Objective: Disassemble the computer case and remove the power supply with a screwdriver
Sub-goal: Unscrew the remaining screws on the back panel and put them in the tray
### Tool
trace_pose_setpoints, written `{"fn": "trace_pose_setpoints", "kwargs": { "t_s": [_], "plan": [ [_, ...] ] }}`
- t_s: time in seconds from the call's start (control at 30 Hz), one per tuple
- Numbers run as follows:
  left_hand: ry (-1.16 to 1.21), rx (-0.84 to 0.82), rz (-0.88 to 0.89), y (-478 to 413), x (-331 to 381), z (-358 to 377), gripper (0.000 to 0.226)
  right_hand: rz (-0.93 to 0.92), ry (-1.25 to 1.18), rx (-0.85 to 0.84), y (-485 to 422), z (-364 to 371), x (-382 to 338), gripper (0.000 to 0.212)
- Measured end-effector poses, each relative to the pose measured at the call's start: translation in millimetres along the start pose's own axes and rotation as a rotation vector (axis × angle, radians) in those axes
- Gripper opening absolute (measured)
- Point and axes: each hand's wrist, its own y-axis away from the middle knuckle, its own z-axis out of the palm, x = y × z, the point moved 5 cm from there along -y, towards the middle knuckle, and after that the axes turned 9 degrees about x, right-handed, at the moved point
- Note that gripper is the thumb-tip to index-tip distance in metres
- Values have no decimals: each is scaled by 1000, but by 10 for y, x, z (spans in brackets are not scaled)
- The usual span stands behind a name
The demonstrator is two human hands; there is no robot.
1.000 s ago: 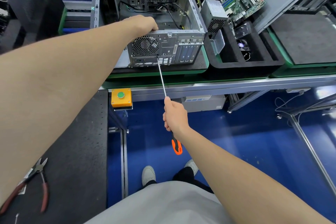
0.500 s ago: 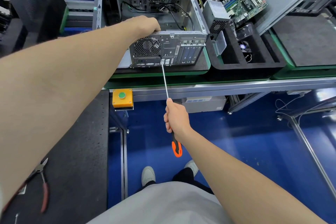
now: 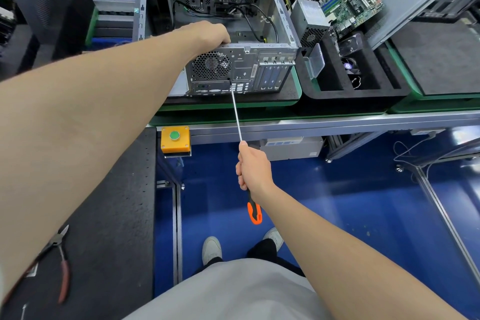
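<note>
**A:** Where is the computer case [image 3: 259, 65] placed?

**B:** It is laid on its side on a black pad at the near edge of the bench [image 3: 337, 122], with the open side turned up and the rear panel faced toward the person.

**A:** How is the left hand [image 3: 210, 34] posed?

**B:** The left arm is stretched forward almost straight. The hand is set palm down on the top edge of the rear panel, above the round fan grille [image 3: 211, 65], and the fingers are curled over that edge into the case. The fingertips are hidden from view.

**A:** And the right hand [image 3: 253, 167]?

**B:** It is held lower, out in front of the bench edge and over the blue floor. The fingers are wrapped round the handle of the screwdriver [image 3: 237, 117], with one finger extended along the start of the shaft. The orange and black end of the handle is seen below the wrist.

**A:** Where is the tip directed?

**B:** The long shaft is angled up and slightly left, and the tip is met with the rear panel just below the lower right of the fan grille. A screw cannot be made out there.

**A:** What else is seen?

**B:** A foam tray [image 3: 363, 93] is set right of the case, with a circuit board [image 3: 350, 5] leaned behind it. A pair of pliers [image 3: 61, 260] is laid on the black mat at the left.
</note>
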Motion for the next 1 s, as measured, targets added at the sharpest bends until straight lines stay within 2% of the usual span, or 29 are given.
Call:
{"fn": "trace_pose_setpoints", "kwargs": {
  "t_s": [0.13, 0.27, 0.4, 0.67, 0.77, 0.9, 1.0],
  "plan": [
    [-53, -24, 49, 15, 19, -3, 33, -2, -11, -8, 5, 4, -10, 44],
    [-4, -13, 24, 43, 28, -22, 22, -9, 3, -8, 6, 12, -29, 43],
    [33, 5, -27, 54, 7, -33, 29, -12, 5, 5, 17, 4, -16, 43],
    [43, -16, -15, 94, 42, -43, 27, -3, -5, 10, -5, 22, -1, 45],
    [6, -20, -7, 108, 49, -45, 21, -57, 37, 27, -9, 5, -11, 46],
    [12, -17, -22, 111, 50, -49, 29, -218, 123, 121, 4, -62, -44, 50],
    [39, -14, -47, 144, 51, -59, 27, -248, 140, 179, 18, -95, -36, 57]
  ]
}}
